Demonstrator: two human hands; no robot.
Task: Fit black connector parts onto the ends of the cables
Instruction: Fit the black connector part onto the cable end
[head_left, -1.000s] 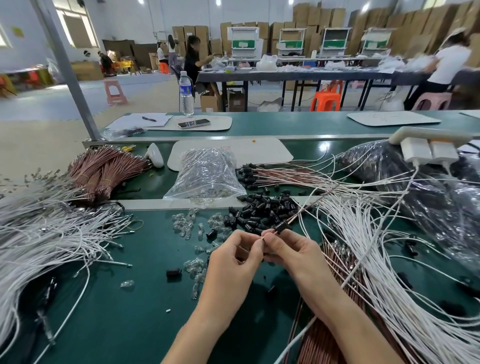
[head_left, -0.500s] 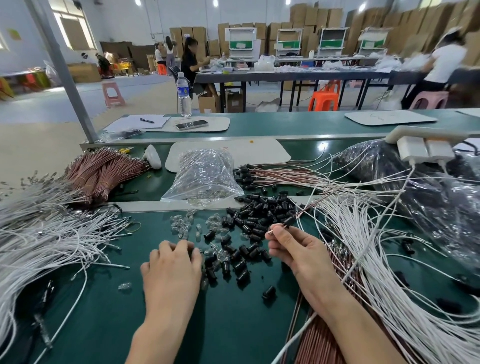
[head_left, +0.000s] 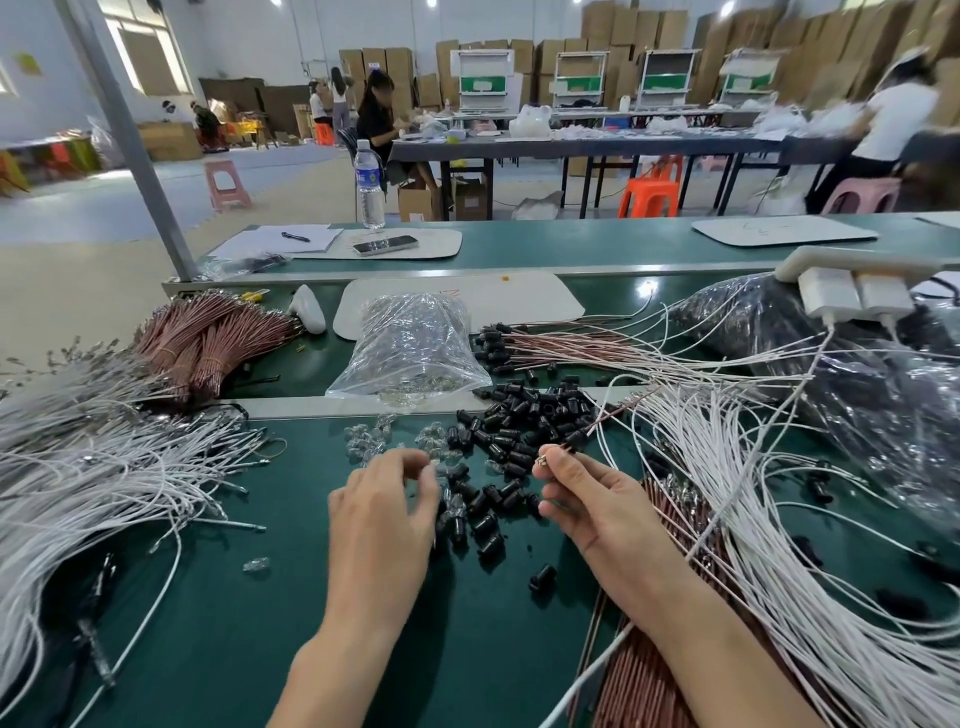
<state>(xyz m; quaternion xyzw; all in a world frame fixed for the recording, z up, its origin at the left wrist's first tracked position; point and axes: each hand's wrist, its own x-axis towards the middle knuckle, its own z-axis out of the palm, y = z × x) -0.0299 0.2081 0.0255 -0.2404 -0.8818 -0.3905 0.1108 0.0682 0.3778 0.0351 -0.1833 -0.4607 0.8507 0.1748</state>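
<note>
My right hand pinches the end of a thin copper-coloured cable; its metal tip sticks out at my thumb, and a black connector sits on the wire just behind it. My left hand hovers with curled fingers over loose parts at the left edge of the pile of black connectors. Its fingertips are blurred, so I cannot see whether they hold anything. Small clear bulbs lie scattered beside the pile.
White cables spread at the left and right. Copper cable bundles lie at the far left and under my right forearm. A clear bag, cables with connectors fitted, a dark bag and a power strip lie behind.
My left hand left the cable end, dropped flat onto the loose parts, and now has its fingers curled there. My right hand kept hold of the cable.
</note>
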